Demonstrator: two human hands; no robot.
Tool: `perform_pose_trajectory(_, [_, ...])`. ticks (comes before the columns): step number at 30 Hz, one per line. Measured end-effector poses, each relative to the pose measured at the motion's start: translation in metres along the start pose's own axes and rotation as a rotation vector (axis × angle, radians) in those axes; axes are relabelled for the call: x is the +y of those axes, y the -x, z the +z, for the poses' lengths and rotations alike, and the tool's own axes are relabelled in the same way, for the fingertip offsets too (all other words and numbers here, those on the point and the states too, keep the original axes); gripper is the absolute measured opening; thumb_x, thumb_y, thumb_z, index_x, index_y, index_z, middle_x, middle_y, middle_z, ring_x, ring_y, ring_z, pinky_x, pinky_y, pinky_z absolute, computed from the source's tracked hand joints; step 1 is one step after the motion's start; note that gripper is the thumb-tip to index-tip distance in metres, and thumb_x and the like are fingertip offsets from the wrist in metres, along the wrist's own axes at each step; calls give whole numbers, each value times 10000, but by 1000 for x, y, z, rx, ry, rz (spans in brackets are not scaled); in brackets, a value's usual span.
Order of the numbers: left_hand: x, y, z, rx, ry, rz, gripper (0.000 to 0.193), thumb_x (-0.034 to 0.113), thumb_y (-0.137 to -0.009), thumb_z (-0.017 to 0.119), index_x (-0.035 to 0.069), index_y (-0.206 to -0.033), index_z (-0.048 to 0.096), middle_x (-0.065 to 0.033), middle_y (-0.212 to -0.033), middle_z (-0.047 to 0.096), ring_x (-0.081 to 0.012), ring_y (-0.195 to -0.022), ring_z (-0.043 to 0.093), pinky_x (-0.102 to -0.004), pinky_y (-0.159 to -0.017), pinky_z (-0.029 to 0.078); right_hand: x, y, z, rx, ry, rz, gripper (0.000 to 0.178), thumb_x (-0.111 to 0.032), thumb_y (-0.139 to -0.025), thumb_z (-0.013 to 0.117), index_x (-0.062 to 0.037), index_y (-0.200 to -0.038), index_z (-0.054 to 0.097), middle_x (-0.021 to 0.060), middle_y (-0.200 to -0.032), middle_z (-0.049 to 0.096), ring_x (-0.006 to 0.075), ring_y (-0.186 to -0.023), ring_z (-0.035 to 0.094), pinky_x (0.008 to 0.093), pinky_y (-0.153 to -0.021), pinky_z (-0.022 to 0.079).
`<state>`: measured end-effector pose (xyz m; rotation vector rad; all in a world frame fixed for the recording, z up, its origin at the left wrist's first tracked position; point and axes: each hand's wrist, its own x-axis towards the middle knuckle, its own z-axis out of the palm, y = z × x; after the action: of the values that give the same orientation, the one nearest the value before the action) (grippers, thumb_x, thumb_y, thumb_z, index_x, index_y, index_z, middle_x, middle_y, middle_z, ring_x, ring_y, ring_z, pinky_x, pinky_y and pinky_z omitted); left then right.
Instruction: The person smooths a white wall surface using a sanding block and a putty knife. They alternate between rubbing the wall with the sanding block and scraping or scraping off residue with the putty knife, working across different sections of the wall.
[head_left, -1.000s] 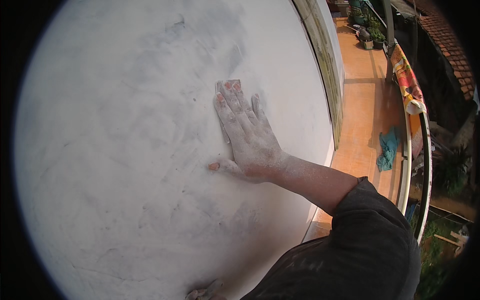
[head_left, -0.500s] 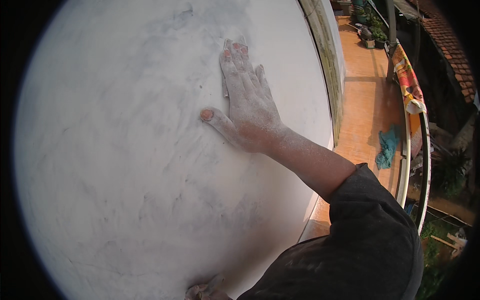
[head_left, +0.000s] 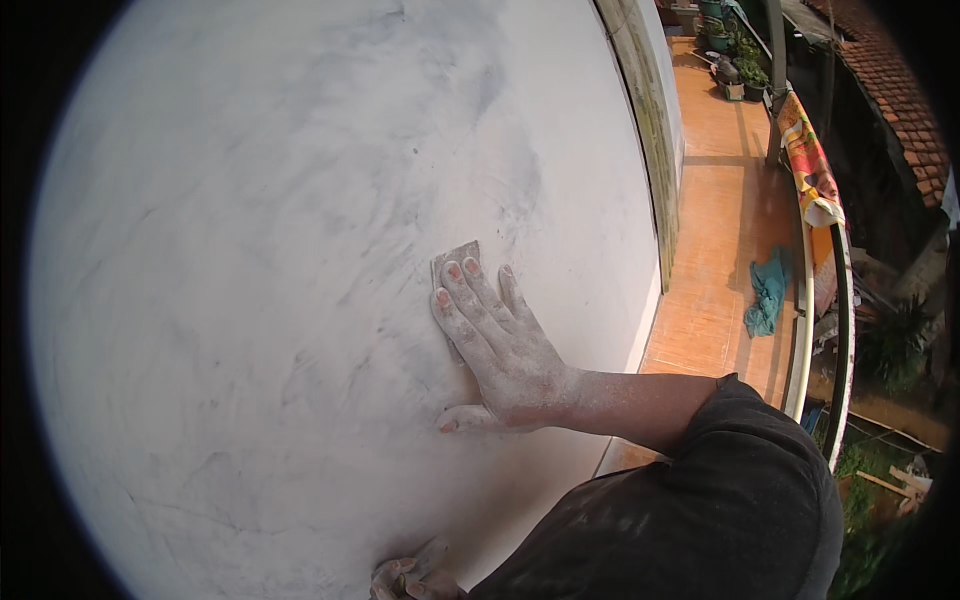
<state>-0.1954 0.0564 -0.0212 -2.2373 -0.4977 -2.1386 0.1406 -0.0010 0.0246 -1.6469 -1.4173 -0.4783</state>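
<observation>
My right hand [head_left: 510, 365] lies on a pale wall [head_left: 250, 330], coated in white dust, with its fingers stretched and its thumb held out to the side. Beneath those fingers is a folded piece of grey sandpaper [head_left: 457, 254], pressed against the wall; its upper end shows past the fingertips. Grey smudges and streaks mark the wall around it. At the lower edge, my dusty left hand [head_left: 415, 578] is partly cut off. Its fingers are curled, and whatever they may hold is too hidden to name.
A wooden frame strip [head_left: 645, 130] edges the wall on the right. Past it runs an orange tiled walkway [head_left: 715, 220] with a teal cloth [head_left: 768, 290] on it. A railing [head_left: 845, 340] carries a colourful cloth [head_left: 810, 165]. Potted plants [head_left: 745, 70] stand at the far end.
My right hand has slid down the wall, carrying the sandpaper with it, and my forearm now lies more level. The left hand stays low near the same place.
</observation>
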Motion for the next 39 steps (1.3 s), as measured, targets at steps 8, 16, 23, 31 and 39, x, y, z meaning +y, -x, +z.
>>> perform_pose_trajectory(8, [8,3,-3,-22,-19,-41,367,285,-1005,547,18,-762,616,-105,-653,581,-239,-609,549,-353,-552,465,24,-71,-43,298,20,172,1053,-694,-977,455,44,-1604,44,229,-1696,36,403,-1578,8,670,-1233,29])
perform_pose_trajectory(16, [-29,11,-25,-31,-233,224,604,426,-1043,507,-51,-1413,488,-94,-929,593,-153,-668,513,-306,-604,440,32,-44,-32,96,140,145,1122,-811,-937,348,4,-1617,-16,269,-1678,24,412,-1573,-35,646,-1239,-4])
perform_pose_trajectory(23, [-29,22,-60,-166,21,-206,572,387,-1012,496,-60,-1367,539,-102,-968,618,-178,-702,533,-325,-638,476,-20,28,14,-26,31,132,1104,-699,-955,499,31,-1609,-9,247,-1689,21,393,-1579,-26,628,-1249,25])
perform_pose_trajectory(31, [-31,26,-84,-179,33,-278,599,447,-992,525,-51,-1320,578,-77,-895,596,-190,-710,540,-347,-663,482,6,-34,-12,216,28,328,1098,-775,-961,349,16,-1612,-47,238,-1689,-2,376,-1580,-58,577,-1265,13])
perform_pose_trajectory(39, [-33,25,-101,-315,21,-401,607,552,-978,538,-27,-1144,617,-88,-903,603,-193,-699,554,-372,-670,483,-20,-6,-7,114,60,350,1109,-800,-952,305,20,-1610,-47,207,-1700,-23,350,-1583,-64,562,-1271,15])
